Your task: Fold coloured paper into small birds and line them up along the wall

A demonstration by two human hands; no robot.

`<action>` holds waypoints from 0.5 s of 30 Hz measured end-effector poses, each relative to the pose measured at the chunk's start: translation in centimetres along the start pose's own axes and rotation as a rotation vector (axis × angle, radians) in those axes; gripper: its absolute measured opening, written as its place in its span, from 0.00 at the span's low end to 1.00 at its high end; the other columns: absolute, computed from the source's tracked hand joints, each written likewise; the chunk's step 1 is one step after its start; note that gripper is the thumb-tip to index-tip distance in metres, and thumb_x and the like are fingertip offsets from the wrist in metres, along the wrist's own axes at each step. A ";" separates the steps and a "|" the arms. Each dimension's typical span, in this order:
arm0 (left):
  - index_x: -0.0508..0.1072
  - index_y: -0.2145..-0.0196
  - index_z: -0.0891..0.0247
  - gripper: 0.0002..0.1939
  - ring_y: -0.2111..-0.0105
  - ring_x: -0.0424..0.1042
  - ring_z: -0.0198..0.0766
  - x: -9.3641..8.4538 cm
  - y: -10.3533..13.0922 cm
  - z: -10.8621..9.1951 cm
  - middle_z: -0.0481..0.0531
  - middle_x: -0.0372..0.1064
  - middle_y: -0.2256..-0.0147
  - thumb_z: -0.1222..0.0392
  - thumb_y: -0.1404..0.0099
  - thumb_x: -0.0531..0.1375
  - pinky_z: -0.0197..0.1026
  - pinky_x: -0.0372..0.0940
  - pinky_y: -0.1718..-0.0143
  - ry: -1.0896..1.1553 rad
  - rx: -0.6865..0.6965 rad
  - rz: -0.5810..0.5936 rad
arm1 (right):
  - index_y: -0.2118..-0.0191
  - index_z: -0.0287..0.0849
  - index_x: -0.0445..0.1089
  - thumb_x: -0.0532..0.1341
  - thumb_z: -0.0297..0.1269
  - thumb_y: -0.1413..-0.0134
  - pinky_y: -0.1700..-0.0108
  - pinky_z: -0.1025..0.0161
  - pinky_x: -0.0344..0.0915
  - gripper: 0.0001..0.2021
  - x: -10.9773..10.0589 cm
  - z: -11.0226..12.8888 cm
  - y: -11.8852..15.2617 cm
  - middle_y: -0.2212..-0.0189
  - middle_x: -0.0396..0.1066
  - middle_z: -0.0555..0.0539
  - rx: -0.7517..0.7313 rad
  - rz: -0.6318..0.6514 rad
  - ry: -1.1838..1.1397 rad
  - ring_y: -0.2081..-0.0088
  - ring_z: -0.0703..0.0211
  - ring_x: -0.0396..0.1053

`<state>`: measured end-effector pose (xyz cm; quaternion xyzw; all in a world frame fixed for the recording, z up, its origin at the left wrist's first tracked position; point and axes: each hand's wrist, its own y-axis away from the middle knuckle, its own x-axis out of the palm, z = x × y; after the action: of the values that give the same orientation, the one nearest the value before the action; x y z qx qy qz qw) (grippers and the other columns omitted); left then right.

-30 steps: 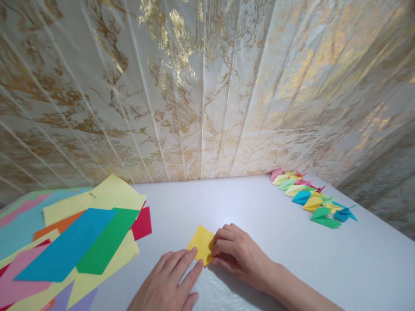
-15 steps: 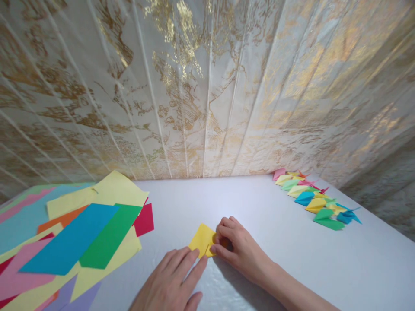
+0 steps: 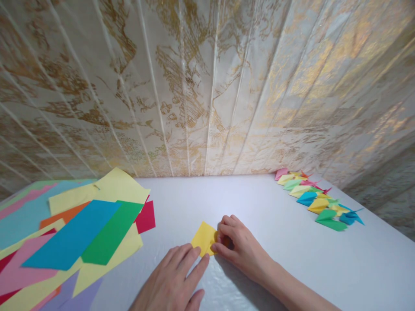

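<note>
A small folded piece of yellow paper (image 3: 203,237) lies on the white table between my two hands. My left hand (image 3: 177,274) rests flat with its fingers stretched out, the fingertips on the paper's lower left edge. At the right edge, my right hand (image 3: 238,244) is curled, thumb and fingers pinching a corner of the paper. Part of that corner is hidden behind the fingers.
Loose coloured paper, with a blue sheet (image 3: 73,233) and a green strip (image 3: 112,233) on top, covers the table's left side. Several folded paper pieces, among them a green one (image 3: 329,220), stand in rows at the right. A patterned curtain (image 3: 194,86) hangs behind the white table (image 3: 181,194).
The whole view has shifted slightly. Both hands keep nearly the same place on the yellow paper, and the crease near my fingertips looks a little flatter.
</note>
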<state>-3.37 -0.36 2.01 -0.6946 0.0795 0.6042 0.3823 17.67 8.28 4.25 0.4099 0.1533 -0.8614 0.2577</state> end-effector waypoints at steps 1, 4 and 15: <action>0.72 0.47 0.59 0.19 0.54 0.73 0.45 0.0 0.0 0.0 0.53 0.76 0.54 0.61 0.35 0.60 0.44 0.68 0.52 0.003 -0.006 0.007 | 0.74 0.41 0.65 0.67 0.25 0.45 0.56 0.58 0.59 0.12 0.0 0.0 0.0 0.70 0.66 0.51 0.002 0.001 0.003 0.63 0.57 0.63; 0.71 0.46 0.60 0.21 0.54 0.74 0.46 -0.2 -0.1 0.0 0.54 0.76 0.53 0.62 0.38 0.61 0.45 0.69 0.52 -0.003 -0.016 0.042 | 0.74 0.41 0.64 0.67 0.25 0.46 0.56 0.59 0.59 0.12 0.0 -0.1 0.0 0.70 0.66 0.51 0.001 0.002 0.004 0.63 0.57 0.63; 0.69 0.42 0.61 0.23 0.45 0.70 0.43 -1.4 -1.1 0.4 0.52 0.73 0.44 0.65 0.35 0.59 0.44 0.65 0.42 0.072 0.071 0.060 | 0.73 0.42 0.64 0.67 0.25 0.45 0.57 0.58 0.60 0.12 0.1 0.0 0.1 0.69 0.66 0.50 -0.007 0.001 0.026 0.63 0.56 0.63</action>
<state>-3.39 0.17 3.75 -0.6993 0.1353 0.5868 0.3852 17.68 8.22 4.19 0.4202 0.1596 -0.8554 0.2574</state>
